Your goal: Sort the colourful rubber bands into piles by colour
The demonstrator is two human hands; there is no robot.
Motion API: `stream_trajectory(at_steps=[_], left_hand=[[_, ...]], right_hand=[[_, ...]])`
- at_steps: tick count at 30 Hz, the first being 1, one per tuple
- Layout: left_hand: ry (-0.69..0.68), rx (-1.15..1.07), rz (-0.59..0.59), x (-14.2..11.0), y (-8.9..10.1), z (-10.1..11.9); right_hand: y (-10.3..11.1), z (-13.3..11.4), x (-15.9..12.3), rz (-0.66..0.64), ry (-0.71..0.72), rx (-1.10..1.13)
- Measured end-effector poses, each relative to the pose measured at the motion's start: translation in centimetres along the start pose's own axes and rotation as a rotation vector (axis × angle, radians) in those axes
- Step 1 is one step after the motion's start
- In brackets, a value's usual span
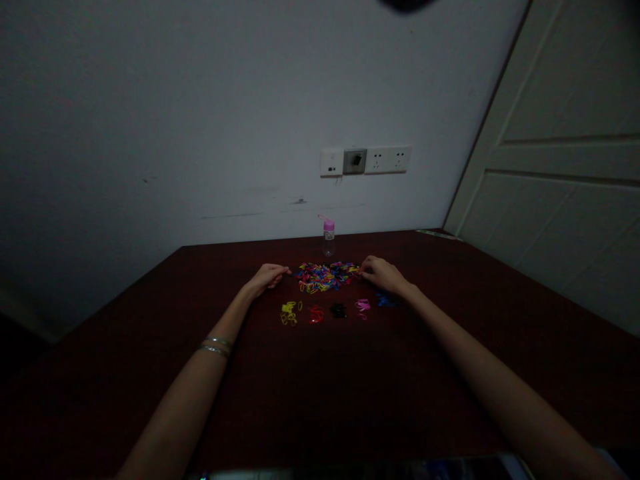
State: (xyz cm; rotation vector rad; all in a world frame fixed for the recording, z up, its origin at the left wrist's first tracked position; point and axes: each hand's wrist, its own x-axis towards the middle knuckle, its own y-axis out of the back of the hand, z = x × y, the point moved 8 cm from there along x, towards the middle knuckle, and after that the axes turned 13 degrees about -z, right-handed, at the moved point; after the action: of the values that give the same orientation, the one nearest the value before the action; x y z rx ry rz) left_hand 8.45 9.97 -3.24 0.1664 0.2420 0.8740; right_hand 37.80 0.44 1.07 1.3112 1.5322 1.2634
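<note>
A loose heap of small multicoloured rubber bands [324, 277] lies on the dark red table. My left hand [267, 278] rests just left of the heap, fingers curled and the index finger pressed near the thumb. Whatever its fingertips may hold is too small to make out. At the heap's right edge, my right hand [384, 273] has its fingers bent together on the bands there; its grip is hidden. Nearer me lie sorted groups: yellow bands [289, 313], red bands [315, 314], black bands [339, 311], pink bands [363, 307] and blue bands [385, 300], the last partly under my right wrist.
Behind the heap stands a small clear bottle with a pink lid [329, 227]. The table [310, 387] meets a pale wall with a row of sockets [387, 160]. A white panelled door [560, 173] is at the right. The room is dim.
</note>
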Motion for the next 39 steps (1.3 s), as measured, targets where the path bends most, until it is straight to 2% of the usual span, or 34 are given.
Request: stream_trajectory(at_steps=[5, 13, 22, 24, 28, 31, 35, 39], left_hand=[[0.007, 0.015, 0.022, 0.0, 0.1, 0.0], [-0.034, 0.07, 0.028, 0.0, 0.1, 0.0], [-0.019, 0.116, 0.032, 0.2, 0.0, 0.0], [-0.019, 0.119, 0.032, 0.1, 0.0, 0.1], [-0.014, 0.123, 0.036, -0.1, -0.2, 0.3], [-0.013, 0.123, 0.039, -0.1, -0.2, 0.4], [-0.017, 0.13, 0.041, 0.2, -0.1, 0.1], [-0.013, 0.133, 0.043, 0.4, 0.2, -0.2]], right_hand=[[1.0, -0.1, -0.3, 0.058, 0.041, 0.056], [3.4, 0.3, -0.3, 0.307, 0.158, 0.238], [1.9, -0.4, 0.3, 0.193, 0.231, 0.309], [1.5, -0.2, 0.5, 0.173, 0.196, 0.332], [-0.2, 0.6, 1.2, 0.041, 0.084, 0.326], [-1.0, 0.9, 1.5, -0.015, 0.067, 0.295], [-1.0, 0.7, 1.5, -0.013, 0.105, 0.307], [1.0, -0.5, 0.8, 0.125, 0.203, 0.347]])
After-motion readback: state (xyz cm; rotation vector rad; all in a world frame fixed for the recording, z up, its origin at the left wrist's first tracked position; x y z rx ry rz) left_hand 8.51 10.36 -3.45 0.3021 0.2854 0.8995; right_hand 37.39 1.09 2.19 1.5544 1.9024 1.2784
